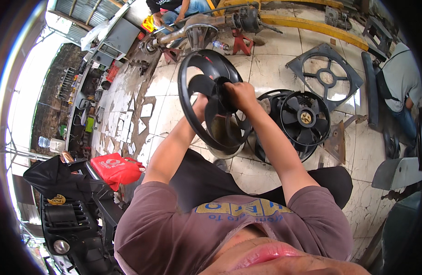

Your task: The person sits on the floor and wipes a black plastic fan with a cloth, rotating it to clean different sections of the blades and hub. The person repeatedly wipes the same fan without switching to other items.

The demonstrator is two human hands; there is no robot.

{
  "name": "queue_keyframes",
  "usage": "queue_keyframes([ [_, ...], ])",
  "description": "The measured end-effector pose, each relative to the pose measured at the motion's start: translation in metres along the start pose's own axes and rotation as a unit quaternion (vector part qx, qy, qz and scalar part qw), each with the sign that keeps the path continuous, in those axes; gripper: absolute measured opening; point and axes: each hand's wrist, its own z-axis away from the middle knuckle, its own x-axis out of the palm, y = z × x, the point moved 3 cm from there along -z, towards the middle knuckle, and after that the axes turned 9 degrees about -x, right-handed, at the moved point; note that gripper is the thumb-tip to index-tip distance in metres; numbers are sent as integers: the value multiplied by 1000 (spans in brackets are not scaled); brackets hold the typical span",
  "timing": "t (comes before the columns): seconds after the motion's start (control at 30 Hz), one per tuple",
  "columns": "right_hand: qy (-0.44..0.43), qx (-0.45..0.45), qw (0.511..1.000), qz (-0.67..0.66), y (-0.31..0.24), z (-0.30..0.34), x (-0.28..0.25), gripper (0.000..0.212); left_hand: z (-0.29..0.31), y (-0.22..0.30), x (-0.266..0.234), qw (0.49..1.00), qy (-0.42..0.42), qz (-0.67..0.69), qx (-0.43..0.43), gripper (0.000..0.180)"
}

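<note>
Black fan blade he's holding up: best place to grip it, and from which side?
Grip the black fan blade at its central hub, where the right hand sits, coming from the open face toward the person. The hub looks solid and centred; the blades and thin outer ring probably flex. The left hand steadies it from behind, between blades.

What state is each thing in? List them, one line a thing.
Black fan blade wheel: lifted off the floor, tilted, held by both hands.
Left hand: gripping the fan.
Right hand: gripping the fan's hub.
Second fan: lying on the tiled floor.
Fan shroud: flat on the floor, no fan in it.
</note>
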Motion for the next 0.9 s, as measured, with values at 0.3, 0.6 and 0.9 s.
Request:
queue_keyframes([
  [0.3,286,95,932,-199,27,-31,-96,26,-13,22,-42,993,-74,72,58,66],
  [0.6,355,187,875,-271,23,-38,-119,32,10,40,-67,989,-63,80,104,69],
  [0.9,365,178,859,-312,17,-40,-126,29,19,37,-80,991,-58,68,103,72],
])
